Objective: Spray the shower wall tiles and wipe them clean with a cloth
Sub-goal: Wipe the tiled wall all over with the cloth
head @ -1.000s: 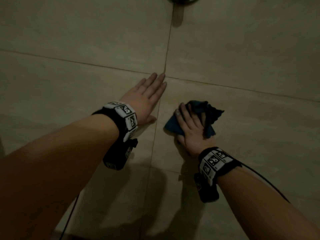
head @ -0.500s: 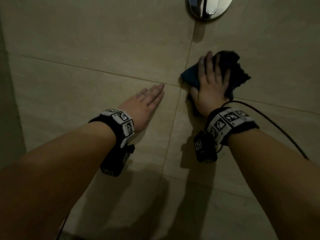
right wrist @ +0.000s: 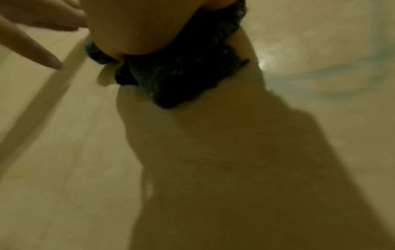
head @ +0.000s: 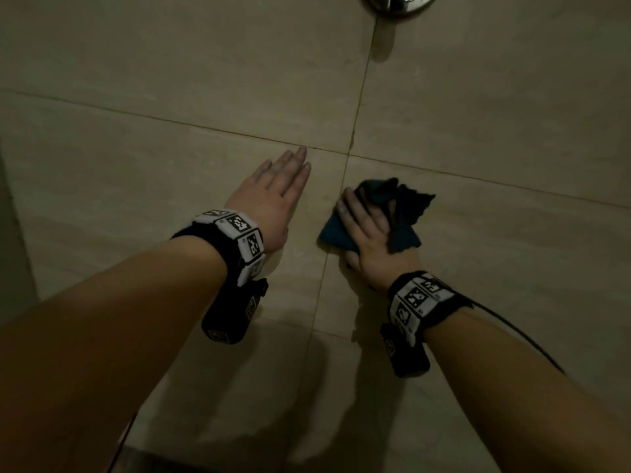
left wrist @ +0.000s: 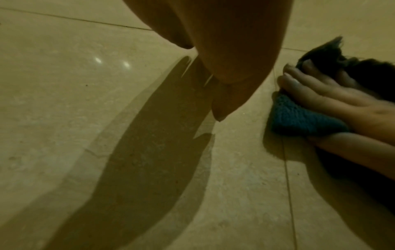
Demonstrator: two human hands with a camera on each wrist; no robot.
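Pressing the cloth (head: 403,213) against the tiles (head: 478,124), the right hand (head: 370,240) is lying flat, fingers straight; the left-wrist view is showing its thumb tucked beneath. The left hand (head: 273,196) is resting open alongside. A fixture (head: 396,5) is sitting above.

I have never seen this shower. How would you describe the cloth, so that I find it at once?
Start from the beige tiled wall and find where four tiles meet, below the chrome fitting at the top edge. Just below and right of that crossing, the right hand presses a crumpled cloth against the tile. It is the only dark teal, soft thing on the pale wall; the left hand beside it lies flat and holds nothing.
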